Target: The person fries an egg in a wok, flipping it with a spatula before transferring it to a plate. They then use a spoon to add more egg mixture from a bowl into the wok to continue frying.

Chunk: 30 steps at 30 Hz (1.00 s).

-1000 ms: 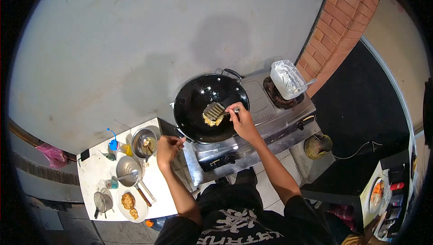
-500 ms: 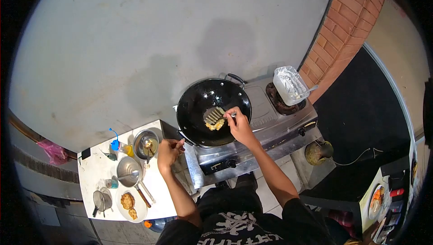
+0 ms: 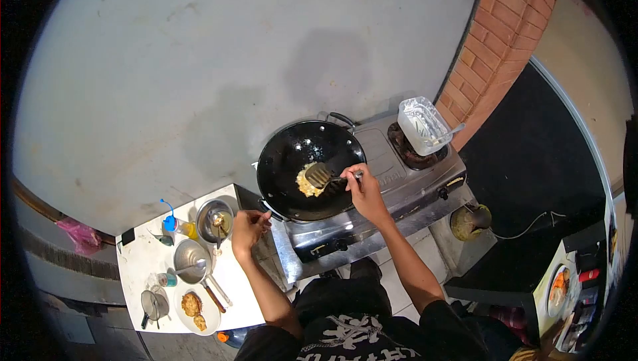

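Note:
A black wok [image 3: 282, 155] sits on the left burner of a steel gas stove [image 3: 375, 155]. Low in the wok lies a yellow, egg-like piece of food [image 3: 308, 186]. My right hand [image 3: 365, 191] holds a slotted spatula [image 3: 319, 175] by its handle, and the blade rests against the food's upper right part. My left hand [image 3: 250, 231] is beside the wok's lower left handle, its fingers curled; whether they touch the handle or hold anything is unclear.
A white table [image 3: 236, 294] at left bears metal bowls [image 3: 189, 252], a bottle of yellow liquid [image 3: 189, 229], a strainer [image 3: 154, 304] and a plate [image 3: 211, 318] of fried food. A plastic tub [image 3: 425, 125] stands over the right burner.
The spatula blade has shifted from on top of the food to its upper right side, showing more of the food. My right hand has moved slightly right and down.

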Available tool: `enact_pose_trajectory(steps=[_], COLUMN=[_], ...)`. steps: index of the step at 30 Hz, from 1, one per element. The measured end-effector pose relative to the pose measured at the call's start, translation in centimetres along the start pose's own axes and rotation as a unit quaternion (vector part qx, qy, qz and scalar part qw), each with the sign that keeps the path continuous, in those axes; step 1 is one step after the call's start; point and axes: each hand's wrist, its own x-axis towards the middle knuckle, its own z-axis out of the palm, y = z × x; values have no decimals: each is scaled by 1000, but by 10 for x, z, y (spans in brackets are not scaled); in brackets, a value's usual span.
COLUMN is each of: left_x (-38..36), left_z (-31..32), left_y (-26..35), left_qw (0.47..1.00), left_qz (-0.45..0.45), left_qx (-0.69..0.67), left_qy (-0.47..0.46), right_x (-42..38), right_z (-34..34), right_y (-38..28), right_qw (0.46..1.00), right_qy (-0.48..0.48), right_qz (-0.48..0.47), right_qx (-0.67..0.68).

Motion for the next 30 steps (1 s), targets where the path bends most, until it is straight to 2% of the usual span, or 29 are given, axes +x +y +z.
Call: enact_pose_trajectory(steps=[5,7,15,23,30], left_x=[2,1,4,2,1], left_z=[0,-2,3,4,3], left_y=[-2,2,0,8,7], left_qw=[1000,999,996,994,994], left_qz=[-5,-11,-16,-31,-16], left_qx=[14,33,86,102,109], left_qy=[6,18,22,24,28], right_x=[-3,-5,-15,-12,-11], right_z=[4,7,7,9,10], right_y=[1,12,9,11,13], right_qw=[1000,998,997,997,997], right_qy=[-8,-41,-56,-58,-49], right_qz=[15,24,6,-20,-3], right_qx=[1,-47,-45,-55,-55])
